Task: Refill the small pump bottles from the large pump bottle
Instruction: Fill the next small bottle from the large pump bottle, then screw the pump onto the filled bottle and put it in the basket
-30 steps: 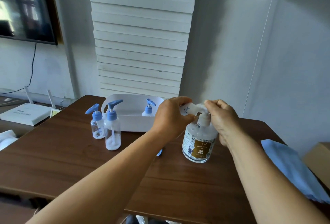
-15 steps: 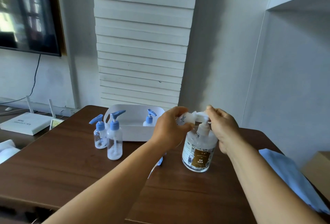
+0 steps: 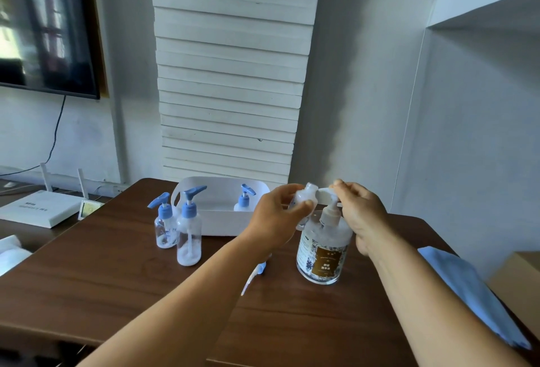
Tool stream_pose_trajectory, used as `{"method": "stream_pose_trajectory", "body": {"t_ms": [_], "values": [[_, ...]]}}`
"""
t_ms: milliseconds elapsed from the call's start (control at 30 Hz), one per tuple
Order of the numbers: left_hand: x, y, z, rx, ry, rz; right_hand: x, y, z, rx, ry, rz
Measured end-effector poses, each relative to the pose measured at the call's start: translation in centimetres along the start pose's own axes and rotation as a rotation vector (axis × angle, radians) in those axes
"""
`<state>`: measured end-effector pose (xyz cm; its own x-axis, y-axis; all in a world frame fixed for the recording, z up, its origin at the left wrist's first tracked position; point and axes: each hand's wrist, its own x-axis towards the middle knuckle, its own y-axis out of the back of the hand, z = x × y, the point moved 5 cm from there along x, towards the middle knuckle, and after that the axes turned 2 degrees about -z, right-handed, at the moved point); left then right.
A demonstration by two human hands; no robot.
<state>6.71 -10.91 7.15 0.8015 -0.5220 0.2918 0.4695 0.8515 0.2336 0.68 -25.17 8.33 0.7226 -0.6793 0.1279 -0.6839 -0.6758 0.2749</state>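
The large clear pump bottle [image 3: 323, 252] with a brown label stands on the brown table [image 3: 117, 273]. My left hand [image 3: 277, 217] grips a small open bottle [image 3: 305, 195], tilted with its neck by the big bottle's white spout. My right hand [image 3: 361, 214] rests with curled fingers on the white pump head [image 3: 327, 192]. Two small blue-pump bottles [image 3: 188, 230] [image 3: 163, 224] stand at the left. A third small bottle [image 3: 244, 198] sits in the white bin [image 3: 222, 220]. A loose blue pump [image 3: 257, 271] lies on the table under my left forearm.
A light blue cloth [image 3: 467, 287] lies at the table's right edge beside a cardboard box [image 3: 520, 279]. A white router [image 3: 38, 208] sits on a side surface at the left. A dark screen [image 3: 43, 24] hangs on the wall.
The camera has tilted up, so the table sits lower in view. Both hands stay at the big bottle's pump, with the small bottle's neck now more visible beside the spout.
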Motion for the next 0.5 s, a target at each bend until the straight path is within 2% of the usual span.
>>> {"method": "stream_pose_trajectory", "body": {"t_ms": [267,400,500], "values": [[-0.2,0.0,0.4,-0.297,0.056,-0.061,-0.8,0.0,-1.1,-0.059,-0.007,0.002],[-0.5,0.6,-0.1,-0.383,0.103,-0.086,-1.3,0.4,-2.5,-0.113,0.12,0.041],[-0.7,1.7,-0.6,-0.397,0.12,-0.037,-2.1,-0.2,-4.3,-0.161,0.246,0.062]]}}
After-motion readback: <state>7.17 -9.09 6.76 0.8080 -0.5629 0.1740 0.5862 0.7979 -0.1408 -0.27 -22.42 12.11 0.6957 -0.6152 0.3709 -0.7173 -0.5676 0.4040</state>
